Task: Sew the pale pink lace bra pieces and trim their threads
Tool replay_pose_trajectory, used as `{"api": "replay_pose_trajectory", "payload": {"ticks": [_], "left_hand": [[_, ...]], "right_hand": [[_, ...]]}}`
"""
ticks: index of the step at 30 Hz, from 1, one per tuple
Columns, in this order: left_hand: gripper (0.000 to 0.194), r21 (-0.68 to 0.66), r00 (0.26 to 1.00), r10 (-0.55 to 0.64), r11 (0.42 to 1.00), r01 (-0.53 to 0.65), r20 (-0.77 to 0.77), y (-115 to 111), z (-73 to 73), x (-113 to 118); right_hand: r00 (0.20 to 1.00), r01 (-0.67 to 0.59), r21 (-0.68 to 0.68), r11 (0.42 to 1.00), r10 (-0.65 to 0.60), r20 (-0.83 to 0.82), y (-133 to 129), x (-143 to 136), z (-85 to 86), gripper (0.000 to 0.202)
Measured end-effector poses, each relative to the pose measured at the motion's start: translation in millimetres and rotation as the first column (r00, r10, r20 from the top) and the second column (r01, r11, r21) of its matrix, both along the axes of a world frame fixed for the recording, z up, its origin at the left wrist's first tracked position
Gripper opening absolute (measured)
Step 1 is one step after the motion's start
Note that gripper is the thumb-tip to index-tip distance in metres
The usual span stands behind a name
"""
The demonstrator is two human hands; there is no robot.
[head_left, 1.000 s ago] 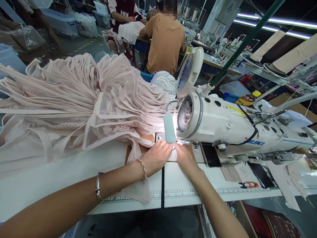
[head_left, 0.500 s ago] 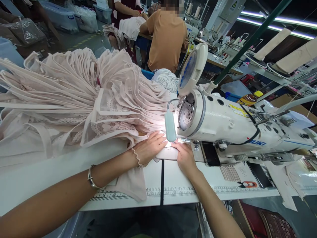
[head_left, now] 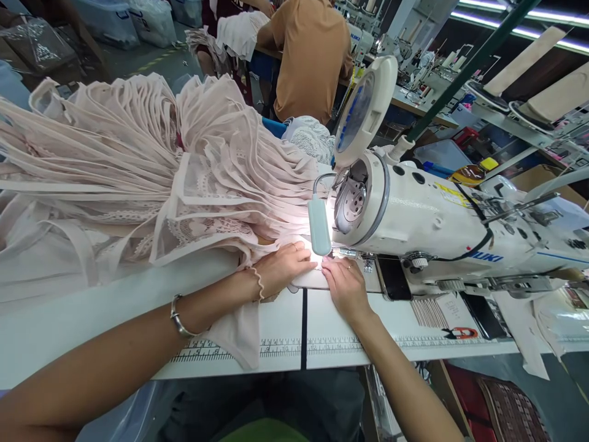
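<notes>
Since a sec ago: both hands have slid further in under the lamp, and more of the pink fabric has fed toward the needle; the loose tail hanging off the table edge looks shorter.
Left hand (head_left: 283, 268): flat, palm down, fingers stretched out and close together, not gripping anything, just pressing the pink fabric (head_left: 184, 184) onto the table. Ring on one finger, a scrunchie-type band and a metal bangle on the wrist.
Right hand (head_left: 346, 285): also flat and spread, fingertips right up at the presser foot area, pinning the fabric edge down. Nothing pinched as far as I can see.
Fabric vs fingers: the seam bit sits right under and between both sets of fingertips; the big heap piles up beyond and to the left of the left hand.
Fabric look: pale pink, sheer mesh with lace panels and lots of narrow pleated bands.
Sewing machine (head_left: 437, 227): white, glossy, just past the right fingertips.
Lamp (head_left: 319, 225): small oblong, lit, right above the fingertips.
Table (head_left: 331, 331): white, smooth, printed ruler along the edge.
Background: a person in an orange shirt (head_left: 313, 55), seated, back turned.
</notes>
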State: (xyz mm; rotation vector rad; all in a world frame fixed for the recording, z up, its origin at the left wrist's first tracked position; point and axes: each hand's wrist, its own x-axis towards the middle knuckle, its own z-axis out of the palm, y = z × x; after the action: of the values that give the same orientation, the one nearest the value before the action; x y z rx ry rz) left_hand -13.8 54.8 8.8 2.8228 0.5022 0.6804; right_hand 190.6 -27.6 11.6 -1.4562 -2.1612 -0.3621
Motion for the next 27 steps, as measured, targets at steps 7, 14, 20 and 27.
{"api": "replay_pose_trajectory", "payload": {"ticks": [7, 14, 20, 27], "left_hand": [[0.029, 0.171, 0.991, -0.012, 0.985, 0.034, -0.132, -8.7, 14.4, 1.9], [0.032, 0.256, 0.99, 0.036, 0.967, 0.001, -0.138, -12.1, 14.5, 9.7], [0.026, 0.121, 0.993, 0.088, 0.99, -0.078, -0.08, -10.6, 4.3, 2.4], [0.031, 0.044, 0.998, 0.034, 0.999, -0.032, -0.053, -11.5, 3.9, -0.8]], "right_hand": [[0.996, -0.047, 0.007, 0.999, 0.046, 0.071, -1.6, -6.9, 3.6, 0.023], [0.988, 0.059, 0.069, 0.996, -0.048, -0.149, 4.6, -17.8, 4.5, 0.024], [0.952, -0.016, -0.004, 1.0, 0.014, -0.306, 2.0, -9.8, 10.4, 0.018], [0.977, -0.063, -0.006, 0.998, 0.061, -0.205, -2.7, -2.7, 10.8, 0.024]]}}
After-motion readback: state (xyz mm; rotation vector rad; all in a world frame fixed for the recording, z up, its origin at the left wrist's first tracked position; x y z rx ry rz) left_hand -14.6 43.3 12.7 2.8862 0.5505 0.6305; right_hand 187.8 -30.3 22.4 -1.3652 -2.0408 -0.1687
